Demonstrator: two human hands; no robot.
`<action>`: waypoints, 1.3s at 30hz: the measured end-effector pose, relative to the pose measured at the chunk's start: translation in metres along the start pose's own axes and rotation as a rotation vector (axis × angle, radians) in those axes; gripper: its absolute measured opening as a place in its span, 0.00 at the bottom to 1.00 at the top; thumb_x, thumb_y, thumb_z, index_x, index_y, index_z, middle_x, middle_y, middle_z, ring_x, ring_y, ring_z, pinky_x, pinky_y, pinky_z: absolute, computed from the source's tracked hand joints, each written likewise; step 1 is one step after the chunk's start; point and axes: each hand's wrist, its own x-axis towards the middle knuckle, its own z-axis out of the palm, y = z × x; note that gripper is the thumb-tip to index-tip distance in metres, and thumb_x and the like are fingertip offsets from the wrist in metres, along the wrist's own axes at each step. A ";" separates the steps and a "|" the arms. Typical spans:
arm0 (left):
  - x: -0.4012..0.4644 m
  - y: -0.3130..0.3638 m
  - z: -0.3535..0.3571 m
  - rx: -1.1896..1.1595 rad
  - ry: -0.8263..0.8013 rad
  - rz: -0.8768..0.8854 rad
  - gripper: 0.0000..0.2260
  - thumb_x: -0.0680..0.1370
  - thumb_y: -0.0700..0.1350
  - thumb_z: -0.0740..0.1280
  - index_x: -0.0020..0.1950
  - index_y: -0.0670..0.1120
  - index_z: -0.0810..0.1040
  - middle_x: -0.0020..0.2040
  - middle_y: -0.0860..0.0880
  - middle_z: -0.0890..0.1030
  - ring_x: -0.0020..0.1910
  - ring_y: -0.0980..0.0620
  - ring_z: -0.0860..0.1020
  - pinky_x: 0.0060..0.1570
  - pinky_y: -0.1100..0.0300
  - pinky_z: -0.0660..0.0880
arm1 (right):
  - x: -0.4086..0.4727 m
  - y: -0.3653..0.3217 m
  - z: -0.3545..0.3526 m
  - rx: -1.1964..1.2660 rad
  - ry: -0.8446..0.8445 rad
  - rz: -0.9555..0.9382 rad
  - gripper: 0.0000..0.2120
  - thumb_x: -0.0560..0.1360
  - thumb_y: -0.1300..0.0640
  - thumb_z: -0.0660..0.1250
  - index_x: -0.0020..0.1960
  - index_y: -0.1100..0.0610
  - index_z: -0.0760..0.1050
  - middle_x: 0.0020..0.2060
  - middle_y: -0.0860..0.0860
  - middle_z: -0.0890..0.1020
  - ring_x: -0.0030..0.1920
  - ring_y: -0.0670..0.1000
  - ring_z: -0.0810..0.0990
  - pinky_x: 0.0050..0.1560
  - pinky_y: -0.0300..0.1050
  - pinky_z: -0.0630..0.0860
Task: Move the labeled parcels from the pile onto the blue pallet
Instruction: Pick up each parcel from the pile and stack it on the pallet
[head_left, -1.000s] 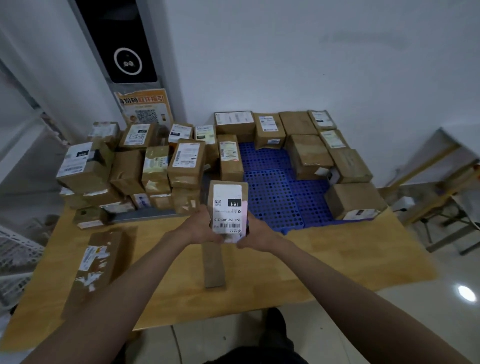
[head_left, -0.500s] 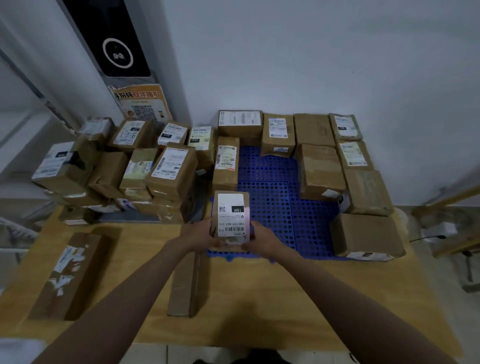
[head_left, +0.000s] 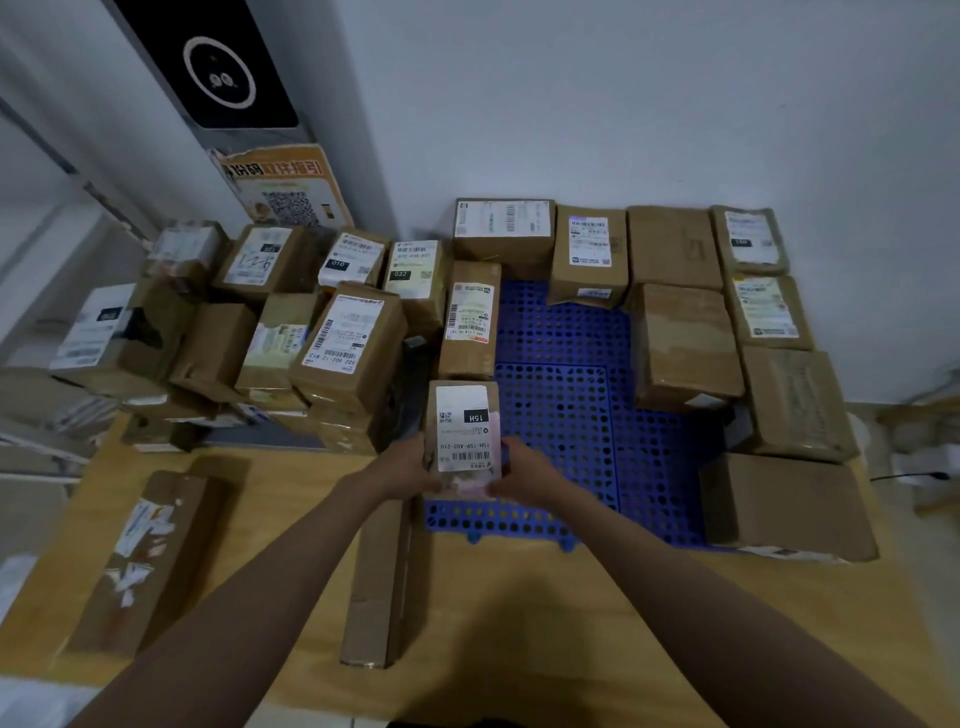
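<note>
A plain white wall (head_left: 649, 104) stands beyond the wooden counter (head_left: 519, 623); a dark panel (head_left: 218, 62) and orange poster (head_left: 283, 189) occupy the far left.

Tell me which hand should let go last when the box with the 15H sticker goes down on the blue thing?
Probably the right hand. It holds the 15H parcel on the side over bare blue pallet, so it can steady it there. The left hand sits by the pallet's edge, beside the parcel pile.

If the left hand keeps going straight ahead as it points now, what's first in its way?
Probably the upright labeled parcel at the blue pallet's left edge, just beyond the held parcel the left hand grips; depth unclear.
</note>
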 end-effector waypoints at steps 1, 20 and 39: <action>0.005 -0.001 -0.001 0.001 -0.005 -0.005 0.31 0.70 0.44 0.76 0.70 0.45 0.67 0.66 0.46 0.75 0.59 0.49 0.76 0.49 0.62 0.71 | 0.004 0.000 0.000 0.006 -0.003 0.011 0.33 0.71 0.63 0.74 0.72 0.60 0.62 0.63 0.58 0.77 0.58 0.58 0.79 0.53 0.49 0.78; 0.055 -0.022 -0.001 -0.022 -0.022 0.032 0.31 0.68 0.40 0.77 0.68 0.46 0.66 0.64 0.47 0.77 0.60 0.49 0.77 0.42 0.67 0.71 | 0.042 -0.001 0.004 -0.006 0.034 0.062 0.32 0.72 0.64 0.73 0.71 0.60 0.61 0.61 0.59 0.78 0.56 0.58 0.80 0.47 0.45 0.78; 0.059 -0.020 -0.005 0.045 -0.050 0.061 0.39 0.69 0.42 0.75 0.75 0.50 0.59 0.70 0.48 0.72 0.66 0.47 0.74 0.59 0.53 0.75 | 0.042 -0.008 0.007 0.020 0.082 0.108 0.28 0.71 0.67 0.73 0.68 0.62 0.68 0.61 0.60 0.79 0.57 0.58 0.80 0.53 0.50 0.80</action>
